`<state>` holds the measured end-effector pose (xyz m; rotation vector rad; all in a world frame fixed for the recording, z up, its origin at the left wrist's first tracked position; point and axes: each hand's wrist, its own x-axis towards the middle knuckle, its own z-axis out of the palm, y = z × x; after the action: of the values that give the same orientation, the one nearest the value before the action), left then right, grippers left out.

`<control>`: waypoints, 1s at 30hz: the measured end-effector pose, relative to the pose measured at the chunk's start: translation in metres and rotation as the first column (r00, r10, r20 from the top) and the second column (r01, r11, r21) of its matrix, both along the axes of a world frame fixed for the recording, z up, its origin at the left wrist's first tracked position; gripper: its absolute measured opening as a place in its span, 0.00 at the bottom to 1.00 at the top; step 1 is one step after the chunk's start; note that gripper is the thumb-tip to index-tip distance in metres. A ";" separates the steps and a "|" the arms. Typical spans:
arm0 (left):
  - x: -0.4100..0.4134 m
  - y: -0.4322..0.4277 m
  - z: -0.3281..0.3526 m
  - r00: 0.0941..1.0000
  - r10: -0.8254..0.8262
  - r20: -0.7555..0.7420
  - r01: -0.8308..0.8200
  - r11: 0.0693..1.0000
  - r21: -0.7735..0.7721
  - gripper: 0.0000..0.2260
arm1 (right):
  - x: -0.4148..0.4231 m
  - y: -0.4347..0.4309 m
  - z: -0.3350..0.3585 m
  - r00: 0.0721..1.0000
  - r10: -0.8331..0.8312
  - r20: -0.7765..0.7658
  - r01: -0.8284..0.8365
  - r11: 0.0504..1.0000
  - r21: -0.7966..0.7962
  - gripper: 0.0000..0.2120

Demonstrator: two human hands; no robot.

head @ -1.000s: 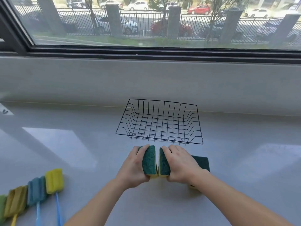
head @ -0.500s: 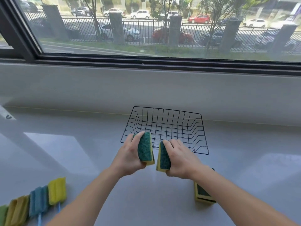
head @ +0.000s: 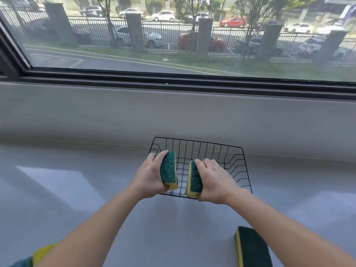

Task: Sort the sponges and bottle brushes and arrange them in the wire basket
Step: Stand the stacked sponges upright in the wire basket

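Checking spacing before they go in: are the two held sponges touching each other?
Apart. In the head view, the wire basket shows through a clear gap between the left sponge and the right sponge.

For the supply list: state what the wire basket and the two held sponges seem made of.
Wire basket: thin metal wire, apparently coated matte black; see-through grid. Sponge in the left hand: soft-looking yellow foam joined to a dark green, rough, fibrous scouring layer. Second sponge in the right hand: same two layers.
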<state>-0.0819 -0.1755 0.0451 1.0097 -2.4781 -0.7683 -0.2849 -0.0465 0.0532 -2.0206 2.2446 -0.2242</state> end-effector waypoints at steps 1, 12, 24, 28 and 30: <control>-0.005 -0.008 -0.001 1.000 -0.001 0.013 0.001 1.000 -0.014 0.47 | -0.004 -0.007 -0.002 1.000 -0.002 -0.004 0.002 1.000 -0.008 0.46; -0.054 -0.085 -0.038 0.957 -0.005 0.289 0.055 0.985 -0.166 0.46 | -0.032 -0.089 -0.028 0.999 -0.032 0.028 0.029 0.996 0.084 0.47; -0.064 -0.106 -0.071 0.915 -0.035 0.403 0.155 0.951 -0.269 0.47 | -0.038 -0.133 -0.063 0.995 -0.084 0.062 0.075 0.987 0.142 0.43; -0.062 -0.102 -0.075 0.904 0.026 0.427 0.129 0.935 -0.331 0.48 | -0.038 -0.131 -0.071 0.993 -0.088 0.075 0.076 0.987 0.143 0.48; -0.063 -0.099 -0.075 0.908 0.047 0.416 0.113 0.929 -0.352 0.48 | -0.038 -0.132 -0.072 0.995 -0.082 0.053 0.074 0.988 0.134 0.52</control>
<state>-0.1447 -0.2742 -0.0301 1.0738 -2.8543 -0.0711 -0.3227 -0.1784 -0.0191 -1.8388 2.2416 -0.1356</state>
